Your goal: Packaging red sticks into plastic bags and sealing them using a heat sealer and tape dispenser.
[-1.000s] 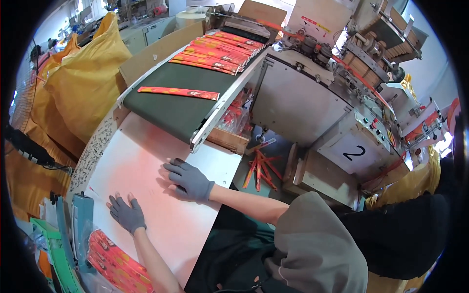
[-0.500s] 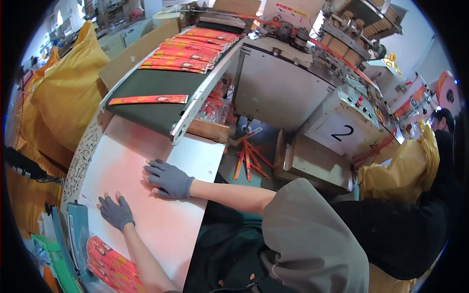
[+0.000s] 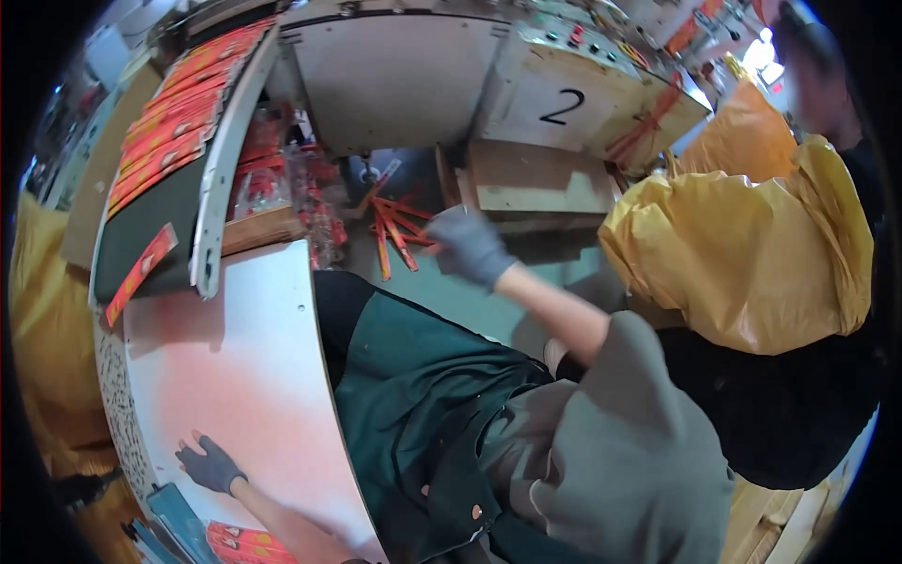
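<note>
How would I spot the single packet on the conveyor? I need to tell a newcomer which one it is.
Find the dark green conveyor belt running up the left side, above the white table. Near its lower end, closest to the table, lies a single long red-orange packet, set at a slant. The other packets are crowded in rows far up the belt; this one lies alone.

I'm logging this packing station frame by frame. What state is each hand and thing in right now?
Left hand: gloved, flat on the white table, holding nothing.
Right hand: gloved, blurred, reaching down beside the red packets on the floor; grip cannot be told.
Conveyor belt: carrying red packets.
Yellow bag: full, bulging.
</note>
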`<control>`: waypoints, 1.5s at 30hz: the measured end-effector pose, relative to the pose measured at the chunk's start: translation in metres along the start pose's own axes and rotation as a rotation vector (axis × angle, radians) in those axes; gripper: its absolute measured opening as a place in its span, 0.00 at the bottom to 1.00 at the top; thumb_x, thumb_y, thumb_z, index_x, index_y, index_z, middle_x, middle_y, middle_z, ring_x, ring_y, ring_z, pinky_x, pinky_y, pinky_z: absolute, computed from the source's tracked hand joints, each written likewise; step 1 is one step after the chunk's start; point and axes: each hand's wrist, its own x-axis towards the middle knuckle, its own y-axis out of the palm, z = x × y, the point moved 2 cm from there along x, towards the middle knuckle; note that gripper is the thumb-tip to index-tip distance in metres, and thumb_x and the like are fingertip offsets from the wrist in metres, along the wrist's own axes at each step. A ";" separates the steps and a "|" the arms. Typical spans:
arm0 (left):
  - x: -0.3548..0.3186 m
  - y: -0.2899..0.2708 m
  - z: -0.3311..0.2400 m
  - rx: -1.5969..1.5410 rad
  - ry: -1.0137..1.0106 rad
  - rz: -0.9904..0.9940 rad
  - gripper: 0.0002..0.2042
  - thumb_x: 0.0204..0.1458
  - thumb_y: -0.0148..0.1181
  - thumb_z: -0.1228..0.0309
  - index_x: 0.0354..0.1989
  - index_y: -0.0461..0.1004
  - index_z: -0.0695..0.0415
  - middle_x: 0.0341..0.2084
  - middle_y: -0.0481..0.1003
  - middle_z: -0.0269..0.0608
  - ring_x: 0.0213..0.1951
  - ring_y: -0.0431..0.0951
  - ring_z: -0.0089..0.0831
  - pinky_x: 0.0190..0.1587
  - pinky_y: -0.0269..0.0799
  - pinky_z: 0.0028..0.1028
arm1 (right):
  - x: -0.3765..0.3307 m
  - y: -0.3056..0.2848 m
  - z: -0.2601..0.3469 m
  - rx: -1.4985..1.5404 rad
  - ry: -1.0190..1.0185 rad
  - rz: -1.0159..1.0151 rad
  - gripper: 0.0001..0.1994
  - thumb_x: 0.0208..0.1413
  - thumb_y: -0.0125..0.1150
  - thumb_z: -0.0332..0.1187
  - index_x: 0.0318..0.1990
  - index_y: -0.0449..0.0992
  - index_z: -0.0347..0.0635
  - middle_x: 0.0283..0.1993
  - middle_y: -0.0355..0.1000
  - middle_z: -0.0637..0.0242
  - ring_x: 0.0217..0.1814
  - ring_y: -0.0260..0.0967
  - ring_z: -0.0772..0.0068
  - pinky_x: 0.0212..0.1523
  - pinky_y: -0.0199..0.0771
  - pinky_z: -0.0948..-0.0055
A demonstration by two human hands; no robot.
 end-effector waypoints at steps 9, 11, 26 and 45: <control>-0.004 0.017 -0.018 -0.144 0.018 0.058 0.31 0.57 0.40 0.47 0.57 0.63 0.63 0.58 0.62 0.53 0.60 0.61 0.44 0.64 0.50 0.34 | -0.349 -0.070 -0.220 -0.735 0.966 1.399 0.15 0.50 0.57 0.38 0.47 0.77 0.54 0.52 0.72 0.68 0.55 0.69 0.64 0.49 0.69 0.62; -0.011 0.001 0.000 -0.205 -0.042 0.042 0.31 0.57 0.40 0.48 0.58 0.63 0.63 0.58 0.63 0.52 0.60 0.61 0.44 0.63 0.52 0.33 | -0.360 -0.035 -0.191 -0.591 0.803 1.483 0.14 0.50 0.54 0.35 0.43 0.79 0.51 0.47 0.74 0.66 0.51 0.71 0.61 0.48 0.71 0.64; -0.065 -0.039 -0.032 -0.168 -0.178 0.115 0.27 0.58 0.40 0.55 0.56 0.64 0.65 0.54 0.67 0.54 0.53 0.69 0.46 0.55 0.63 0.32 | -0.342 0.175 -0.145 0.034 0.916 1.051 0.12 0.55 0.46 0.37 0.42 0.73 0.48 0.40 0.74 0.55 0.44 0.72 0.52 0.44 0.70 0.57; -0.093 -0.062 -0.073 -0.135 -0.370 0.216 0.25 0.56 0.38 0.55 0.58 0.64 0.55 0.52 0.68 0.49 0.49 0.71 0.45 0.52 0.64 0.36 | -0.338 0.229 -0.189 0.158 1.168 0.917 0.10 0.54 0.47 0.33 0.40 0.73 0.45 0.42 0.73 0.52 0.47 0.70 0.50 0.44 0.70 0.58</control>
